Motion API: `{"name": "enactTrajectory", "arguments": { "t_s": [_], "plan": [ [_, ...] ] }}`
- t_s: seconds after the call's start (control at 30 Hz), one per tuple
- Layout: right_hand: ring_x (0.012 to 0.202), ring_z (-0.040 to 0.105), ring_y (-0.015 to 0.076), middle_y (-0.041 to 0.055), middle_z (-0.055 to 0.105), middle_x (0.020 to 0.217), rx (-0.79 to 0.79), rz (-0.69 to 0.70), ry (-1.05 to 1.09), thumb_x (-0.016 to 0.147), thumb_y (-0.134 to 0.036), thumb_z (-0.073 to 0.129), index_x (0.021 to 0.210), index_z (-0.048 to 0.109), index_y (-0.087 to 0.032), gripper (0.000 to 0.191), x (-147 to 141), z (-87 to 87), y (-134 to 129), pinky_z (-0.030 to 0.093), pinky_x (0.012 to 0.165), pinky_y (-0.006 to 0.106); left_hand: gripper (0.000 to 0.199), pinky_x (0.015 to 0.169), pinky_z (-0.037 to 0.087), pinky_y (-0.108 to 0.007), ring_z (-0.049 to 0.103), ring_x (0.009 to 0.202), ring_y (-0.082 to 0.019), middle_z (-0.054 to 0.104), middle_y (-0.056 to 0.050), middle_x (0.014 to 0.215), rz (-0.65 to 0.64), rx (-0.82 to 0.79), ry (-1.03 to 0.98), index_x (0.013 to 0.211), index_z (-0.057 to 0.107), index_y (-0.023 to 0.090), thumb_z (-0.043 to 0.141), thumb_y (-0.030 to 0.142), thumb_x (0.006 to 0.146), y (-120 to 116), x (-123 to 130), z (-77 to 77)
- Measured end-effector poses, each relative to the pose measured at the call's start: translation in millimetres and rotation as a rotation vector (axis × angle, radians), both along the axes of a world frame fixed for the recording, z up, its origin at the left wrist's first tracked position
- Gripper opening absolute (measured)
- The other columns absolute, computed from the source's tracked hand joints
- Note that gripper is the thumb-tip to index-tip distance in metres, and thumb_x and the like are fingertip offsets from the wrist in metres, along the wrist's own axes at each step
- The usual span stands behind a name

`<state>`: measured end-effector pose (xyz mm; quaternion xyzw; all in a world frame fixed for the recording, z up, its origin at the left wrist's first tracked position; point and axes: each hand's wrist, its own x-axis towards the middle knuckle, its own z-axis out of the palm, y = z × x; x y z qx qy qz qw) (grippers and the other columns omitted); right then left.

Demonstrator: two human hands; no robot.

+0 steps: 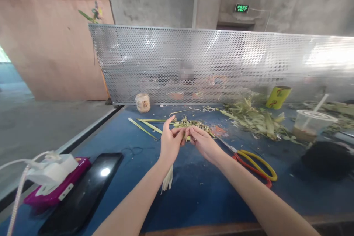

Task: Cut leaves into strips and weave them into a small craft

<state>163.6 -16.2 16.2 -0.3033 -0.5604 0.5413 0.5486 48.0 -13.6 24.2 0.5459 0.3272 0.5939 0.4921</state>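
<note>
My left hand (170, 143) and my right hand (204, 143) meet over the middle of the blue table, fingertips pinched together. Between them is a pale green strip of plant leaf, mostly covered by the fingers. A bundle of pale leaf strips (168, 180) fans out below my left hand; where its upper end goes is hidden. Just behind the fingers lies a heap of curly green plant scraps (193, 122). Several long green stalks (142, 128) rest to the left. Scissors (253, 164) with red and yellow handles lie by my right forearm, blades pointing toward the heap.
On the left are a black phone (83, 191) and a purple power strip (59, 193) with white chargers. Behind stand a whitish roll (143, 103) and a perforated metal screen (166, 51). Dry husks (254, 118), a yellow tube (278, 97) and a drink cup (309, 123) are right.
</note>
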Motion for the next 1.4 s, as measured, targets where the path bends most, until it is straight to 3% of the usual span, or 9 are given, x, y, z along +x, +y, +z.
{"name": "enactTrajectory", "arguments": {
  "t_s": [0.3,0.47,0.7,0.87,1.07,1.4],
  "plan": [
    [0.05,0.031,0.0057,-0.0046,0.038,0.058,-0.248,0.088,0.332,0.068,-0.036,0.062,0.065,0.052,-0.017,0.022,8,2.1,2,0.028,0.048,0.02,0.079,0.04,0.029,-0.018,0.036,0.038,-0.005,0.051,0.006,0.043,-0.101,-0.073,-0.022,0.13,0.022,0.01,0.065,0.029,0.066,4,-2,1.6],
    [0.05,0.033,0.005,-0.0037,0.044,0.059,-0.311,0.092,0.358,0.065,-0.035,0.065,0.069,0.057,-0.017,0.019,10,1.6,2,0.03,0.049,0.019,0.084,0.041,0.031,-0.019,0.04,0.04,-0.005,0.062,-0.001,0.06,-0.148,-0.078,-0.036,0.131,0.021,0.012,0.067,0.028,0.063,3,-3,2.7],
    [0.05,0.033,0.0041,-0.0037,0.044,0.058,-0.28,0.014,0.256,0.059,-0.038,0.069,0.077,0.064,-0.015,0.03,9,0.0,4,0.029,0.049,0.019,0.075,0.04,0.031,-0.019,0.04,0.039,-0.005,0.062,0.0,0.059,-0.143,-0.077,-0.007,0.124,0.028,0.014,0.067,0.026,0.062,0,-1,2.8],
    [0.05,0.034,0.0045,-0.0045,0.045,0.058,-0.286,-0.012,0.271,0.058,-0.039,0.07,0.076,0.06,-0.016,0.031,6,0.1,3,0.028,0.049,0.02,0.064,0.039,0.031,-0.017,0.039,0.038,-0.004,0.064,-0.002,0.063,-0.064,-0.078,-0.041,0.116,0.033,0.015,0.066,0.027,0.062,1,-1,2.8],
    [0.054,0.04,0.0061,-0.0016,0.051,0.063,-0.136,-0.009,0.035,0.061,-0.031,0.069,0.072,0.058,-0.014,0.023,4,-5.0,2,0.025,0.05,0.022,0.055,0.037,0.03,-0.016,0.038,0.036,-0.003,0.064,-0.001,0.062,0.009,-0.08,-0.026,0.11,0.036,0.015,0.065,0.025,0.063,1,-1,3.4],
    [0.051,0.039,0.006,-0.0019,0.051,0.061,-0.121,-0.105,0.025,0.061,-0.034,0.066,0.066,0.059,-0.015,0.021,3,-7.3,4,0.024,0.048,0.022,0.06,0.038,0.035,-0.02,0.043,0.035,-0.005,0.067,-0.005,0.072,-0.046,-0.023,-0.032,0.119,0.036,0.016,0.062,0.034,0.067,1,-2,-1.9]
  ]
}}
